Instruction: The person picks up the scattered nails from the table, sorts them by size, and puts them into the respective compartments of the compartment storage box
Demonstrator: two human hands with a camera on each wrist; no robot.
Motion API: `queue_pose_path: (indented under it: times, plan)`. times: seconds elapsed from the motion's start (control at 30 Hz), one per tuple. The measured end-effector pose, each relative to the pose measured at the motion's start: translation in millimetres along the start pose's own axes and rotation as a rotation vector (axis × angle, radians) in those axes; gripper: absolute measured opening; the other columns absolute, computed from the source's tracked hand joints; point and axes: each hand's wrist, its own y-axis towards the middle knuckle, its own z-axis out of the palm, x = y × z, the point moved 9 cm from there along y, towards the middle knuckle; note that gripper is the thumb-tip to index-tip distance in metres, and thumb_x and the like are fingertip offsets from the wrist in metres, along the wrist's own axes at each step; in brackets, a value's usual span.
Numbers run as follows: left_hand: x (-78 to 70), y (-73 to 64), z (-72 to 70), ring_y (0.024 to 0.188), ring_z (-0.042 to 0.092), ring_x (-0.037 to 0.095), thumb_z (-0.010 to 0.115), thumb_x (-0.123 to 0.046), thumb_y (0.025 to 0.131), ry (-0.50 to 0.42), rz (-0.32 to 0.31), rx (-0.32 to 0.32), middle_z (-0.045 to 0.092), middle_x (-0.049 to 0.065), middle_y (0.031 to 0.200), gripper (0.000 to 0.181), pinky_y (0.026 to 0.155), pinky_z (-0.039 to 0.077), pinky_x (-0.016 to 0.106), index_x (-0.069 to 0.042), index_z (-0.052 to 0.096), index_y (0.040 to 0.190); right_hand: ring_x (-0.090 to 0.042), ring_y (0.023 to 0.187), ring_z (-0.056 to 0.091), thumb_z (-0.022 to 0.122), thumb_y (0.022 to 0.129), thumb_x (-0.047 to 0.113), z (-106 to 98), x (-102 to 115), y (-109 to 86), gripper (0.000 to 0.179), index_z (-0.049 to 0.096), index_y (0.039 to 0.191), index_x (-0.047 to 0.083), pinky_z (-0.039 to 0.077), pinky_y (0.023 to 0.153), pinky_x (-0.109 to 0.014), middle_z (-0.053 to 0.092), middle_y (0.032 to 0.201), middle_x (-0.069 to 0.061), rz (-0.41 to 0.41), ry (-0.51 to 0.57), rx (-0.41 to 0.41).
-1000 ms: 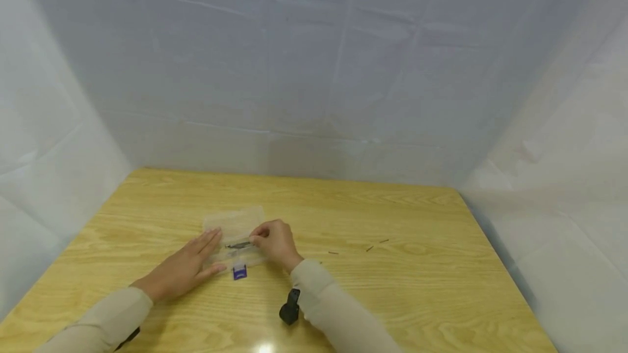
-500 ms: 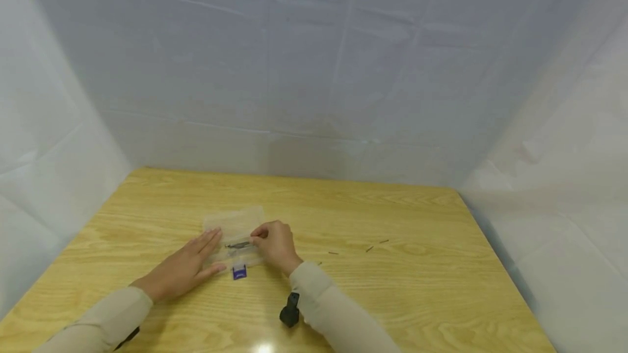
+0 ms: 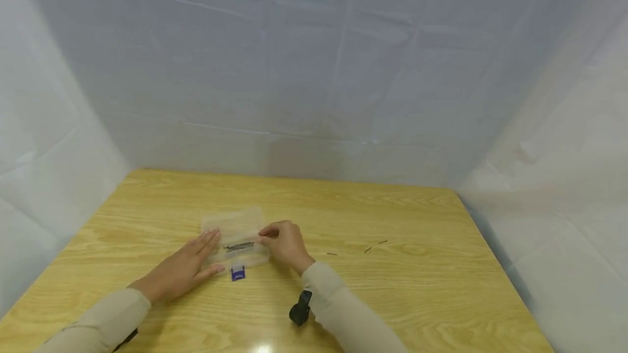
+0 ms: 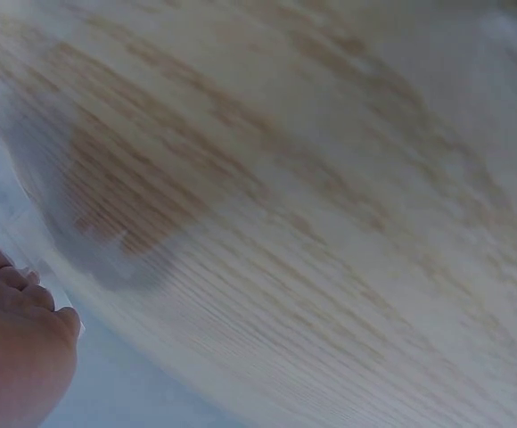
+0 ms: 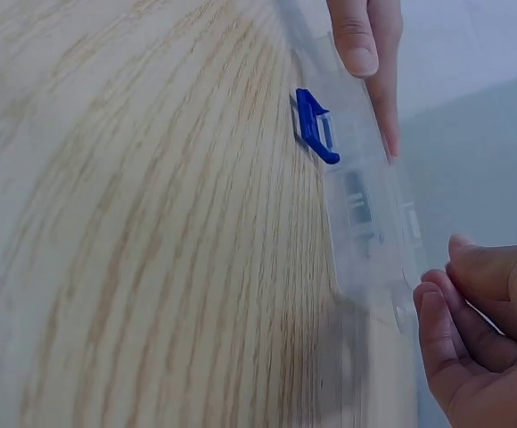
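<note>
A clear plastic case (image 3: pixel 255 259) with a blue latch (image 3: pixel 237 273) lies on the table, its lid (image 3: pixel 235 221) laid back on the far side. Several thin dark metal rods (image 3: pixel 239 246) are inside it; through the wall in the right wrist view they show only as a dark blur (image 5: pixel 358 201). My left hand (image 3: pixel 183 266) rests with straight fingers along the case's left side, thumb near the front edge. At the right end is my right hand (image 3: pixel 283 244), fingers loosely bent. In the right wrist view its thumb (image 5: pixel 481 267) stands apart from the fingertips, nothing visible between them.
To the right on the wooden table (image 3: pixel 417 287) lie a short dark rod (image 3: pixel 332 254) and two more rods (image 3: pixel 368 249) close together. White sheeting (image 3: pixel 314 70) hangs behind the table and at both sides. A black wrist camera (image 3: pixel 300 309) sits by the right cuff.
My right hand has drawn back to the right from the rods to the end of the case, uncovering their right ends. The left hand stays nearly in place. One small rod near the right cuff is now hidden.
</note>
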Motion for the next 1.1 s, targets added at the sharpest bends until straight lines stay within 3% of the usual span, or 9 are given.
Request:
queue_pose_path:
  times: [0.5, 0.87, 1.1]
  plan:
    - [2.3, -0.4, -2.1, 0.141, 0.024, 0.042, 0.046, -0.050, 0.098, 0.000, 0.006, 0.013, 0.024, 0.021, 0.155, 0.076, 0.112, 0.024, 0.059, 0.004, 0.026, 0.149, -0.017, 0.085, 0.066, 0.070, 0.089, 0.014, -47.3, -24.5, -12.2, 0.015, 0.074, 0.098, 0.003, 0.056, 0.074, -0.029, 0.072, 0.098, -0.006, 0.044, -0.045, 0.033]
    - [5.3, -1.1, -0.7, 0.141, 0.023, 0.042, 0.046, -0.050, 0.098, 0.001, -0.002, 0.017, 0.024, 0.021, 0.155, 0.077, 0.112, 0.024, 0.058, 0.004, 0.024, 0.149, -0.019, 0.084, 0.066, 0.069, 0.089, 0.015, -79.6, -44.9, -31.1, 0.016, 0.073, 0.098, 0.003, 0.056, 0.075, -0.032, 0.072, 0.095, -0.008, 0.021, -0.093, 0.038]
    - [2.4, -1.8, -4.0, 0.141, 0.023, 0.043, 0.045, -0.049, 0.099, 0.002, 0.004, 0.014, 0.024, 0.022, 0.155, 0.076, 0.112, 0.024, 0.059, 0.005, 0.025, 0.149, -0.016, 0.081, 0.065, 0.069, 0.089, 0.015, -89.8, -56.3, -44.7, 0.016, 0.074, 0.098, 0.003, 0.055, 0.070, -0.028, 0.072, 0.095, -0.007, 0.027, -0.127, 0.041]
